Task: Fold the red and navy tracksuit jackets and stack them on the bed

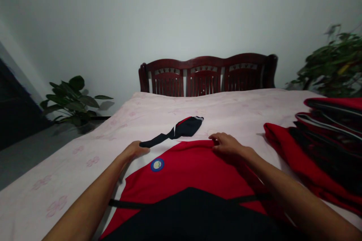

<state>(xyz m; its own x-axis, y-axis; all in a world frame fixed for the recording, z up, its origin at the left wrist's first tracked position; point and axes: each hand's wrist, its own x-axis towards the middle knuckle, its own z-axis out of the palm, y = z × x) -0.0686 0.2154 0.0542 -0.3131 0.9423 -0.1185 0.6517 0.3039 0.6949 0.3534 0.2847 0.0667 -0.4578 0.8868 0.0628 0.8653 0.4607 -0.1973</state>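
A red, white and navy jacket [192, 162] lies spread on the bed in front of me, with a round blue badge [157, 165] on its white and red chest. One navy sleeve [188, 126] with white cuff stripes is folded across beyond its top edge. My left hand [137, 150] is closed on the jacket's upper left edge, beside the navy strip. At the upper right edge, my right hand [226, 144] has its fingers bent around the red cloth, thumb below. The jacket's lower part is dark and runs out of view towards me.
To the right is a stack of folded red and black clothes [333, 150]. A pink flowered sheet [93, 169] covers the bed, with a dark wooden headboard [203, 75] behind. Potted plants stand on the left [75, 99] and right [336, 64].
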